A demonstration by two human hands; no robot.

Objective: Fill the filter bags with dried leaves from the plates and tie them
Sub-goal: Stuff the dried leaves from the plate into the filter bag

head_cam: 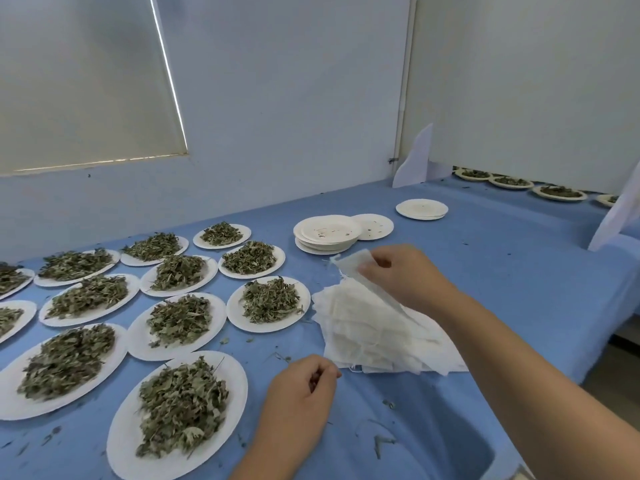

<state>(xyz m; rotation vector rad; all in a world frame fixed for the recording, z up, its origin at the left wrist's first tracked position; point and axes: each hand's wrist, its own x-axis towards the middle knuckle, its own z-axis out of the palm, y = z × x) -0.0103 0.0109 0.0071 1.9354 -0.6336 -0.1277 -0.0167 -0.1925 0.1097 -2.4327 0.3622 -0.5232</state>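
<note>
Bags first: your right hand (398,277) pinches one thin white filter bag (348,265) above the white bag pile (367,336). Your left hand (299,388) curls; holding something? Cannot tell. Next, pull the bag open.

matt paper plates (268,325), gauzy filter bags (363,327)

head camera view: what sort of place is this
Probably a small herb or tea packing workroom: many paper plates of dried leaves, a pile of filter bags on a blue-covered table.
</note>
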